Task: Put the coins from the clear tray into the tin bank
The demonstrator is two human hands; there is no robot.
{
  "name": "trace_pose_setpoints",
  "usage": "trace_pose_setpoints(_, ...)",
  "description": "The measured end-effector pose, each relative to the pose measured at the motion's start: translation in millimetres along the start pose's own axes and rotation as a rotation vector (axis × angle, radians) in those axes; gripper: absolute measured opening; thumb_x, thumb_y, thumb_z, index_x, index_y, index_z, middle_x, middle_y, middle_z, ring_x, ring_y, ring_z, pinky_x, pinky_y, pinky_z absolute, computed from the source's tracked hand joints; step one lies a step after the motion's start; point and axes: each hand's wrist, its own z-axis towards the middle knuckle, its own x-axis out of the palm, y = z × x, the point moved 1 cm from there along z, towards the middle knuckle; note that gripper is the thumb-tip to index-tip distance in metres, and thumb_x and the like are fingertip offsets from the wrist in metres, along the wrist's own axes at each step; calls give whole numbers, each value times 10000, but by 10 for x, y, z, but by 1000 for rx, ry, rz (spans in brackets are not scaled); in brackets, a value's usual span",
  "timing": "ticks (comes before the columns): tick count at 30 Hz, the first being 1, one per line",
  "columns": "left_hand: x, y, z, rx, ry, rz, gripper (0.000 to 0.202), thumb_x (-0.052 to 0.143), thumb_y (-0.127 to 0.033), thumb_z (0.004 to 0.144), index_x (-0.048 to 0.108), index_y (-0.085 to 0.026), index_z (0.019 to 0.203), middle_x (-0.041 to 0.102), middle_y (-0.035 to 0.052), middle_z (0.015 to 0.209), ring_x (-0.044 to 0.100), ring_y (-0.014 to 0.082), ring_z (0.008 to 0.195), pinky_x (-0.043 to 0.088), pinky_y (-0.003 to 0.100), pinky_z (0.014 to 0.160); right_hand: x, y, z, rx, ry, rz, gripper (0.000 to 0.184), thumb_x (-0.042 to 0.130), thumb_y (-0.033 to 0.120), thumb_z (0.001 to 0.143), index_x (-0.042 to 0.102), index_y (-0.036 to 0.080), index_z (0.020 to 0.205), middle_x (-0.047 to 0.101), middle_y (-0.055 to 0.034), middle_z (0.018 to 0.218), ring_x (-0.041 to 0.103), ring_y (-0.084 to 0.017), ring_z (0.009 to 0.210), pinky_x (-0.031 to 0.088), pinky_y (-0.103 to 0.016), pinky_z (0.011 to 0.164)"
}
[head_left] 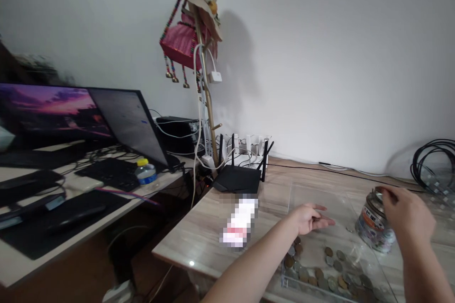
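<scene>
My left hand (314, 218) reaches over a clear plastic tray (284, 283), its fingers apart and nothing visible in them. Several silver and copper-coloured coins (319, 273) lie along the tray's near side. A lone coin (350, 228) rests farther back, close to a printed metal can (375, 227). That can stands upright at the right, with an orange label and lettering on its side. At the can's top rim is my right hand (412, 215), its fingers bent together in a pinch. Whatever these fingers hold is hidden by the hand.
Behind the tray sits a black router (238, 179) with upright antennas. A blurred bright item (240, 225) lies left of the tray, and coiled black cable (432, 165) at the back right. The left desk (14, 265) holds monitors, keyboards and a yellow-capped bottle (145, 172).
</scene>
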Motion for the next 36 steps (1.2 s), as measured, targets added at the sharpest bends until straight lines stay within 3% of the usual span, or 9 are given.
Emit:
trace_pose_setpoints(3,30,-22,-8,40,-93,25,344,451,-67,692,417,-76,1034,623,141,735,618,187,697,449,203,572,33,-351,80,167,125,-133,374,361,523,683,634,304,816,592,-91,759,527,-246,662,311,-288,445)
trace_pose_setpoints(7,47,-29,6,32,-76,-10,267,409,-137,724,453,-90,984,625,131,742,613,172,621,447,235,564,64,-475,91,141,181,-164,378,377,546,660,648,305,767,583,-105,689,519,-257,621,294,-301,441)
trace_pose_setpoints(9,42,-32,17,17,-76,-52,238,394,-185,741,469,-92,946,621,136,752,611,175,629,447,261,605,25,-391,78,110,126,-184,371,380,534,666,647,296,763,593,-104,692,518,-265,636,302,-324,475)
trace_pose_setpoints(11,41,-38,27,0,-77,-94,246,369,-251,762,476,-90,915,612,149,762,610,200,673,441,288,639,-33,-219,47,65,-49,-174,363,385,490,687,635,273,836,607,-104,778,517,-277,725,322,-358,550)
trace_pose_setpoints(14,47,-50,36,-27,-63,-152,314,327,-348,780,475,-90,881,594,170,770,599,242,728,426,323,660,-41,171,-62,-85,-159,48,342,399,399,718,606,218,922,605,-85,846,511,-229,787,348,-343,657)
trace_pose_setpoints(20,38,-61,80,12,6,-228,365,317,-444,779,476,-121,834,559,107,749,571,197,681,402,290,605,205,917,-441,-608,730,536,217,466,317,687,643,214,760,626,-25,763,521,-132,625,378,-227,580)
trace_pose_setpoints(23,26,-57,108,-26,19,-216,349,301,-422,794,479,-123,817,547,93,722,561,182,678,382,248,551,243,988,-507,-632,855,567,177,481,279,672,644,214,692,631,-30,843,529,-136,642,377,-227,584)
trace_pose_setpoints(31,43,-43,62,-82,128,-143,217,372,-220,764,508,-76,853,576,77,676,574,151,654,427,299,704,282,846,-443,-605,721,473,244,394,288,737,617,204,682,609,-27,716,524,-140,652,366,-241,601)
trace_pose_setpoints(36,63,-56,10,-133,158,-29,305,369,-221,748,532,-26,916,611,143,754,598,173,687,441,227,608,174,689,-301,-406,385,418,247,371,318,759,595,218,791,609,-18,792,519,-133,679,361,-246,612)
